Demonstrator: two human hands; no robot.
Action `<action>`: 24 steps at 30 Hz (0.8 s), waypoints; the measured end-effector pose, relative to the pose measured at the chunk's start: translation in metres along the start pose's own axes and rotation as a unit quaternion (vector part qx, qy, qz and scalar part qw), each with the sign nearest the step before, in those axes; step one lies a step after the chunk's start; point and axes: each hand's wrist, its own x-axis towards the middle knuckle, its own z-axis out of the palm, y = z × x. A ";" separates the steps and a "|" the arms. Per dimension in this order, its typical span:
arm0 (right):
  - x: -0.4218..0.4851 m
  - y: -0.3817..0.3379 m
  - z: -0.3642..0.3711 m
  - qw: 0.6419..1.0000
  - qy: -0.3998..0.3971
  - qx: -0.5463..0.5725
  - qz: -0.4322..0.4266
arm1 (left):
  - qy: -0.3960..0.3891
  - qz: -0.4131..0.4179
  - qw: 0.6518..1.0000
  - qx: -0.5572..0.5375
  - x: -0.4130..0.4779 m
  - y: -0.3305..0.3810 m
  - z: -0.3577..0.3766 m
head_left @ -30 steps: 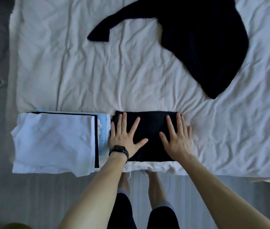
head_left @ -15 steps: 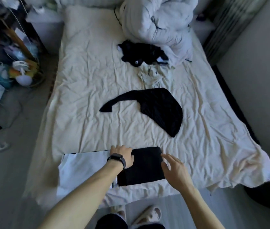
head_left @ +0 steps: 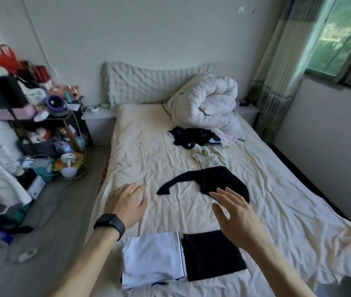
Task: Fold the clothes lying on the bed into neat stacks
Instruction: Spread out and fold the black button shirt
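Black garment (head_left: 213, 255) folded; white stack (head_left: 152, 260) beside.

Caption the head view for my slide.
Open left hand and right hand reach across the bed toward an unfolded black garment; folded white stack and folded black piece lie nearest.

1. Lit softly by daylight from the window (head_left: 342, 35), upper right.
2. Shadowed only faintly across the bed sheet (head_left: 149, 151).
3. Blurred around the cluttered shelf (head_left: 20, 116), left; bent at the edges by wide-angle distortion.

A home bedroom: bed (head_left: 149, 146), rolled duvet (head_left: 206, 101).
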 end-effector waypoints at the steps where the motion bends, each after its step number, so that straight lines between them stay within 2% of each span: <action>1: -0.004 -0.017 0.000 1.000 0.013 0.002 -0.019 | 0.017 -0.010 1.000 -0.012 -0.014 -0.015 -0.012; 4: -0.016 -0.070 0.003 0.997 0.045 0.012 -0.067 | 0.033 -0.041 0.998 -0.031 -0.060 -0.055 -0.050; 7: -0.025 -0.123 0.009 0.995 0.050 0.019 -0.081 | 0.034 -0.054 0.998 -0.029 -0.098 -0.095 -0.092; 12: -0.027 -0.200 0.022 0.993 0.056 0.027 -0.104 | 0.070 -0.042 0.996 0.025 -0.125 -0.166 -0.142; 17: -0.019 -0.288 0.059 0.991 0.073 0.013 -0.111 | 0.085 -0.018 0.996 0.009 -0.132 -0.253 -0.173; 24: -0.010 -0.375 0.136 0.997 0.078 -0.016 -0.024 | 0.058 0.039 0.996 0.056 -0.105 -0.386 -0.189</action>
